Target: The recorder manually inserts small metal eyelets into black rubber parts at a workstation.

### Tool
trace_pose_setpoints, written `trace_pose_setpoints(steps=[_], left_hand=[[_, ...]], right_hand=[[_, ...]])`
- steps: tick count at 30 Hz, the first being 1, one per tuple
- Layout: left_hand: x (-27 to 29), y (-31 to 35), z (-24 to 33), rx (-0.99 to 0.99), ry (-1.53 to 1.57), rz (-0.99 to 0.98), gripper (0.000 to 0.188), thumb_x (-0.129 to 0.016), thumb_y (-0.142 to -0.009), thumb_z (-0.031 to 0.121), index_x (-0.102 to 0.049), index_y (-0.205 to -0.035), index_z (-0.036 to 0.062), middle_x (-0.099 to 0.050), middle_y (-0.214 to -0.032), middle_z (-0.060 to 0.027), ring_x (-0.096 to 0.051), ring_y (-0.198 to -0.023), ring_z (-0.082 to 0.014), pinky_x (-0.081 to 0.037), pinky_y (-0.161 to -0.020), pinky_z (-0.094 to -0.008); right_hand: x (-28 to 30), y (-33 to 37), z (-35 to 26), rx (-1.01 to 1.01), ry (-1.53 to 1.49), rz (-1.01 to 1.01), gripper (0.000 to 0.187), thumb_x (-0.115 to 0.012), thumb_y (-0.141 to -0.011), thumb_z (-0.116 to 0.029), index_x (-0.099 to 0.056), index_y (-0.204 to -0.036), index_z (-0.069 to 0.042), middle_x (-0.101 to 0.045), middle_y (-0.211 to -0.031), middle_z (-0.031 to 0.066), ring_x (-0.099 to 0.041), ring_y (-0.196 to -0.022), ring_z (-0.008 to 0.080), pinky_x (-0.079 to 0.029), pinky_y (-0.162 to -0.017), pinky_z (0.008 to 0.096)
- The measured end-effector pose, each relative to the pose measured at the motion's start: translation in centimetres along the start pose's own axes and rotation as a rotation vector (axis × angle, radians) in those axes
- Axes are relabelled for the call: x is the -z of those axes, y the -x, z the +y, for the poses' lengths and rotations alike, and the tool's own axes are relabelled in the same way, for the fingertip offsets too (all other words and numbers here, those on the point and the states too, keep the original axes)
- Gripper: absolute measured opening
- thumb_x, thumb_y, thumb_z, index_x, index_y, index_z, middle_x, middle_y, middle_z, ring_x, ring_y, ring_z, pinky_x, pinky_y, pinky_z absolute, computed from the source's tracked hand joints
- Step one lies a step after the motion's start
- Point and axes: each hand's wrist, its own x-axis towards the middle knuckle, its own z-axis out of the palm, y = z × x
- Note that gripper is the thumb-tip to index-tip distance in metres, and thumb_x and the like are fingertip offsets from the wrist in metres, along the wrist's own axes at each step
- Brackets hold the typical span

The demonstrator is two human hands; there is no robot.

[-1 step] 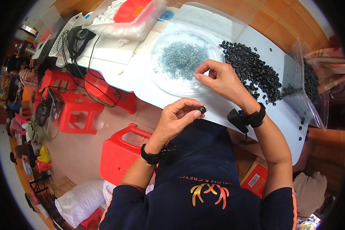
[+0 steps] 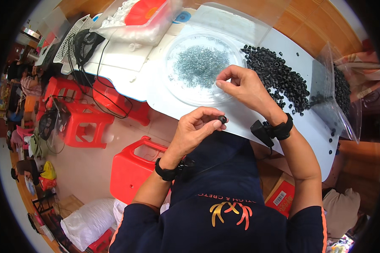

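Observation:
Between thumb and fingertips, my left hand (image 2: 200,125) pinches a small round black plastic part (image 2: 223,119) at the table's near edge. My right hand (image 2: 242,86) is over the right rim of a round clear tray (image 2: 178,93), thumb and index finger pressed together. Whatever lies between those fingertips is too small to make out. Inside the tray is a heap of tiny shiny metal-looking pieces (image 2: 200,63). Right of it, a spread pile of small black ring-shaped parts (image 2: 278,74) covers the white table (image 2: 314,147).
A clear bin (image 2: 156,36) with white parts and a red bowl (image 2: 145,12) stands at the far left. At right, a clear plastic container (image 2: 331,95) lies by more black parts. Cables (image 2: 103,63) hang off the left side near red stools (image 2: 131,175).
The black part in my left hand has turned slightly. My right hand has shifted a tiny bit to the right, its fingers still pinched.

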Motion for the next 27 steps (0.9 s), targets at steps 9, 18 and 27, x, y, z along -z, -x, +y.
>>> trace_pose_setpoints(steps=[9,18,27], left_hand=[[-2.0,-3.2,0.7,-0.006,0.115,0.05,0.026,-0.062,-0.093,0.003,-0.058,-0.118,-0.0039,-0.067,-0.105,-0.0174,-0.066,-0.093,-0.021,-0.053,-0.086,-0.0326],[-3.0,-4.3,0.6,-0.054,0.03,0.016,0.025,-0.063,-0.093,0.003,-0.06,-0.117,-0.0043,-0.067,-0.107,-0.0131,-0.067,-0.092,-0.019,-0.055,-0.085,-0.0304],[-4.5,-4.7,0.5,-0.006,-0.003,-0.024,0.025,-0.066,-0.091,0.003,-0.063,-0.114,-0.0039,-0.068,-0.104,-0.0131,-0.067,-0.091,-0.0191,-0.054,-0.086,-0.0315]], right_hand=[[1.9,2.6,0.0,0.044,-0.341,0.006,0.023,-0.07,-0.09,-0.018,-0.068,-0.103,0.0,-0.068,-0.089,0.0026,-0.06,-0.078,0.0068,-0.049,-0.07,0.0229],[3.4,6.1,-0.7,0.031,-0.463,-0.106,0.022,-0.069,-0.092,-0.018,-0.068,-0.102,0.002,-0.071,-0.088,0.0055,-0.064,-0.079,0.0075,-0.048,-0.07,0.0197],[3.9,7.2,0.7,-0.12,-0.443,-0.017,0.018,-0.072,-0.09,-0.016,-0.065,-0.093,-0.001,-0.071,-0.085,0.0052,-0.064,-0.074,0.008,-0.049,-0.063,0.0209]])
